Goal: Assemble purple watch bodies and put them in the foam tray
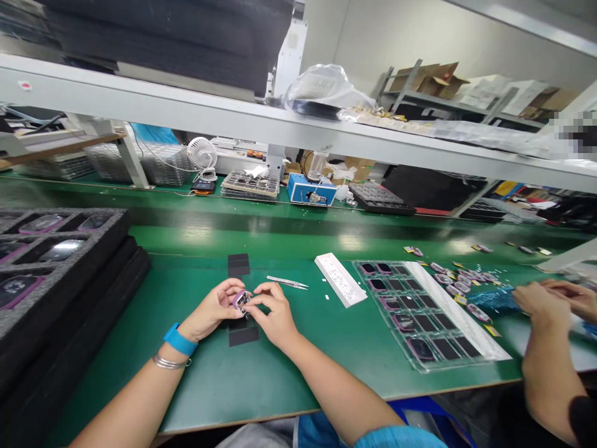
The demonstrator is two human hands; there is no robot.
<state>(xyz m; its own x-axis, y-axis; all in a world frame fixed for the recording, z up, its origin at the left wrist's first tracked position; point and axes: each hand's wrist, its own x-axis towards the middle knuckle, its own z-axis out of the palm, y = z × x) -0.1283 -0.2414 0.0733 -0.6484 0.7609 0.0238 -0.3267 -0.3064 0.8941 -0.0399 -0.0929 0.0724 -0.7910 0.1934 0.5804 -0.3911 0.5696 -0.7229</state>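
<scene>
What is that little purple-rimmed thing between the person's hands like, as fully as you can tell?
The small device is a rounded case with a purple, smooth-looking rim. Its open face shows small metallic and brownish parts, too tiny to name. It is held tilted above the green table: the left hand grips its rim, while fingertips of the right hand work at its right side.

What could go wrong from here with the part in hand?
The left hand holds the small purple-rimmed device, its insides exposed, with the right hand at it; a slip might damage them.
The slim silver metal tweezers lie loose beyond the right hand; a stray brush could knock them.
</scene>
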